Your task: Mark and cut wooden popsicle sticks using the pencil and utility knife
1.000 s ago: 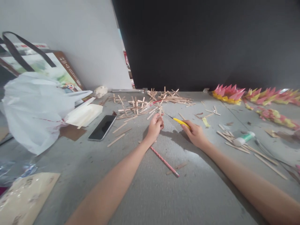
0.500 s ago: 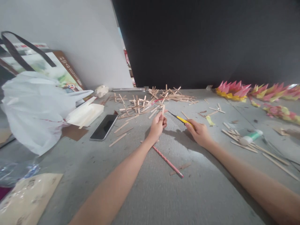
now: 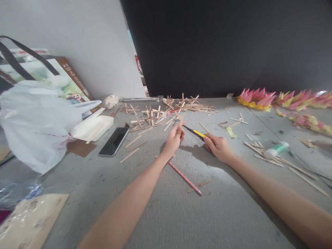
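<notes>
Pinched between the fingers of my left hand (image 3: 173,140) is a wooden craft stick (image 3: 181,120), its upper end pointing up. My right hand (image 3: 219,147) is closed around a yellow-and-black utility knife (image 3: 198,133), whose dark tip points left toward my left hand. The tip lies close to the held stick; whether it touches I cannot tell. Below my left wrist a red-and-white patterned pencil (image 3: 184,177) lies on the grey surface. Just beyond the hands is a jumbled pile of craft sticks (image 3: 193,103), several of them joined into crossed shapes.
Left of the hands lies a black phone (image 3: 113,141), with loose sticks beside it. A white plastic bag (image 3: 38,124) and a paper tray (image 3: 94,128) are further left. At right are a glue stick (image 3: 276,150), more sticks and pink-yellow paper flowers (image 3: 256,99). A dark panel (image 3: 223,48) stands behind.
My right hand has shifted slightly left with the knife, bringing its tip a little nearer the stick. The stick in my left hand has tilted a bit. The whole view has moved slightly.
</notes>
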`<state>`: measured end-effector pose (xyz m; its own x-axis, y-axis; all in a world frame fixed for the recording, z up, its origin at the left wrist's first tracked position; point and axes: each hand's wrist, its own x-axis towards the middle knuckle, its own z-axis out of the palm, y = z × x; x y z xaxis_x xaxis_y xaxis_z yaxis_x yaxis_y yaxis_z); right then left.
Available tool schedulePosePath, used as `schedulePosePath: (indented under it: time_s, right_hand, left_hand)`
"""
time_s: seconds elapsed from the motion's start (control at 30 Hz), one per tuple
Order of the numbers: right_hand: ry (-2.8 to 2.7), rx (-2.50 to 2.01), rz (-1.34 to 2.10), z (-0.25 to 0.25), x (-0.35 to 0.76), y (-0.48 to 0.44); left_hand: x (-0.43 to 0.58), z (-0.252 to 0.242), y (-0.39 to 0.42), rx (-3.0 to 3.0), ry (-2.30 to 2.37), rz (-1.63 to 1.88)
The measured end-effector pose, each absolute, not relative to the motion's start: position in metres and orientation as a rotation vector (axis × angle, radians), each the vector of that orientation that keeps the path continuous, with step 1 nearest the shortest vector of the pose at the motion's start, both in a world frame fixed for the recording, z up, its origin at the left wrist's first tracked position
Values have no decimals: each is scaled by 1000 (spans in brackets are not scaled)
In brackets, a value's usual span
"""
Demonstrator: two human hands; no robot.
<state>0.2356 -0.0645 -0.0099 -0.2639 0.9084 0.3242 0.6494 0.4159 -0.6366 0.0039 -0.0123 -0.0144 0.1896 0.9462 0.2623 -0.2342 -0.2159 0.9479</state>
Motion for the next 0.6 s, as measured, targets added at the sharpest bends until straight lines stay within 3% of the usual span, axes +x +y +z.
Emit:
schedulePosePath:
  time_s: [0.6]
  right_hand:
    - [-2020,-1338,526,-8,235,-65]
  left_hand:
    - [5,-14,-13,1320,774,1289]
